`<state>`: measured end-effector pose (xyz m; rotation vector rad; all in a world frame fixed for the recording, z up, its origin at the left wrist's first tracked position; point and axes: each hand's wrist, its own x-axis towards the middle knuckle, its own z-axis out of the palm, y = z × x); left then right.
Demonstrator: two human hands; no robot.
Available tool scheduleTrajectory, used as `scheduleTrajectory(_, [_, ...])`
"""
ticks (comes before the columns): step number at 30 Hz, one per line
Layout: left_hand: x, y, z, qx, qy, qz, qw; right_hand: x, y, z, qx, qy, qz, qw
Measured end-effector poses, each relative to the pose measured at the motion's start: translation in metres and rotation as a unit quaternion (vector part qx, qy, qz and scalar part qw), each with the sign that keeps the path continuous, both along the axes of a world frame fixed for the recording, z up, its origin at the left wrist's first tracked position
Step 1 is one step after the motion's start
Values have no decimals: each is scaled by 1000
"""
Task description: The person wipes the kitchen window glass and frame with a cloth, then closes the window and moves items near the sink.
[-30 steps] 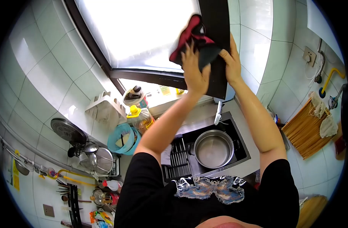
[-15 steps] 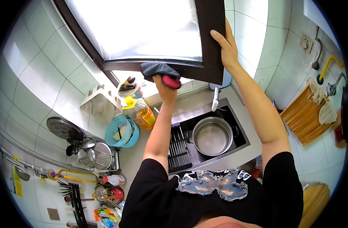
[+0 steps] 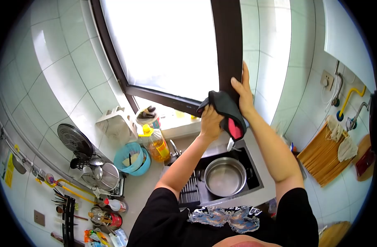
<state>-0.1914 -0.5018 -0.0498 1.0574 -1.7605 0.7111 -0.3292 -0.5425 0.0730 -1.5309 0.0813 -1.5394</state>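
A swung-out window with a dark frame (image 3: 227,45) and a bright pane (image 3: 163,49) fills the upper middle of the head view. My left hand (image 3: 212,123) is closed on a black cloth with a red-pink inner side (image 3: 225,108). The cloth lies against the frame's lower right corner and hides it. Along the window's right edge, my right hand (image 3: 245,94) grips the frame, thumb in front and fingers behind.
Below my arms, a steel pot (image 3: 225,177) sits in the sink (image 3: 255,175) beside a drain rack. Left of it stand an oil bottle (image 3: 159,149) and blue basins (image 3: 128,156). A bamboo mat (image 3: 323,158) hangs on the right wall.
My left hand has slid the cloth rightward along the bottom rail to the corner. The window sits at a different angle, and the whole view has shifted. My right hand still holds the frame edge.
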Motion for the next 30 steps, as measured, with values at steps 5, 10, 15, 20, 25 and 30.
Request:
scheduleTrajectory(5, [7, 12, 109, -62, 43, -97, 992, 10, -6, -21, -103, 8, -70, 992])
scheduleTrajectory(10, [-6, 25, 239, -160, -74, -33, 984, 18, 2, -32, 1, 2, -102, 995])
scheduleTrajectory(15, [-27, 17, 301, -176, -40, -31, 983, 13, 10, -25, 27, 0, -78, 997])
scheduleTrajectory(20, [-27, 8, 221, -134, -25, -21, 990, 16, 4, -28, 32, -42, -45, 998])
scheduleTrajectory(25, [7, -6, 143, -153, -100, -51, 982, 14, -41, -82, -232, 67, -302, 922])
scheduleTrajectory(30, [58, -28, 208, -141, -177, 38, 973, 12, -13, -48, -92, 23, -183, 979])
